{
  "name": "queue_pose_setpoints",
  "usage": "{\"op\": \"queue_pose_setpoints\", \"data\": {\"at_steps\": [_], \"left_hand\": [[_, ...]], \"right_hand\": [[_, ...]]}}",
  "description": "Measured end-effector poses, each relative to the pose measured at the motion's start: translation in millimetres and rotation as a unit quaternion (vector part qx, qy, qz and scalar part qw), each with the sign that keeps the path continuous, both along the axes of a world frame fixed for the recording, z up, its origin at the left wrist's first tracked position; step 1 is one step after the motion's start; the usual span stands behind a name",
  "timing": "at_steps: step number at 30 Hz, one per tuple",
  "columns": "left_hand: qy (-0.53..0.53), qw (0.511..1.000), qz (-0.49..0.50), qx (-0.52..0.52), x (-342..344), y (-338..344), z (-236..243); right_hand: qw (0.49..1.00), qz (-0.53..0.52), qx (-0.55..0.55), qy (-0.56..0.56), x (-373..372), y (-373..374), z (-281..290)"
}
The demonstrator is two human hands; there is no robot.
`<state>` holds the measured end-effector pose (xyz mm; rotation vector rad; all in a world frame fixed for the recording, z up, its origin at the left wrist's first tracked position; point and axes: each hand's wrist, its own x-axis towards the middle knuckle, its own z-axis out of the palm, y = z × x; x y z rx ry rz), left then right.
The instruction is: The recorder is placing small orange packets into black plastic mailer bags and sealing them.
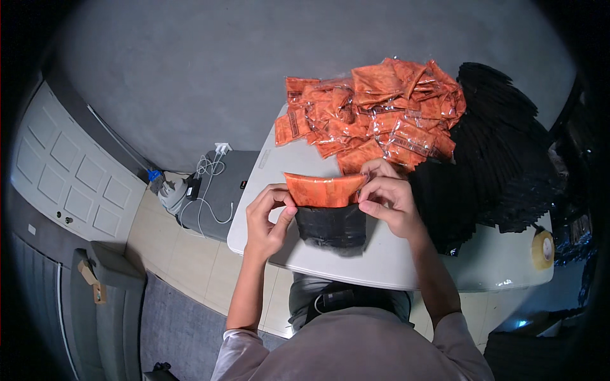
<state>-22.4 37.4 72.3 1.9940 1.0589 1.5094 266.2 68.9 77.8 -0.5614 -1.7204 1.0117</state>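
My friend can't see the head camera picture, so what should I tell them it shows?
A person's left hand and right hand hold a black bag with an orange packet poking from its top. Beyond, a heap of shiny orange packets covers part of a white table, beside fanned black bags.

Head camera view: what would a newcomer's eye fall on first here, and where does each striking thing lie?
First, probably, the heap of shiny orange packets on the far part of the white table. Right of it spreads a layered black pile. Nearer the person, between the left hand and right hand, one orange packet sticks up from a black bag.
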Motion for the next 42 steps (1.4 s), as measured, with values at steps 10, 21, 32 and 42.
{"op": "queue_pose_setpoints", "data": {"at_steps": [10, 21, 32, 42], "left_hand": [[-0.100, 0.990, -0.061, 0.084, 4, -7, 23], [-0.145, 0.976, -0.127, 0.106, 9, -5, 34], [-0.064, 0.987, -0.052, 0.136, -11, -3, 35], [0.134, 0.958, 0.111, 0.230, -31, -18, 24]], "right_hand": [[0.987, -0.044, 0.151, 0.018, -9, -18, 42], [0.970, 0.053, 0.231, -0.057, -9, -25, 73], [0.978, -0.028, 0.197, -0.058, -15, -20, 72], [0.979, -0.055, 0.180, -0.081, -54, 30, 35]]}}
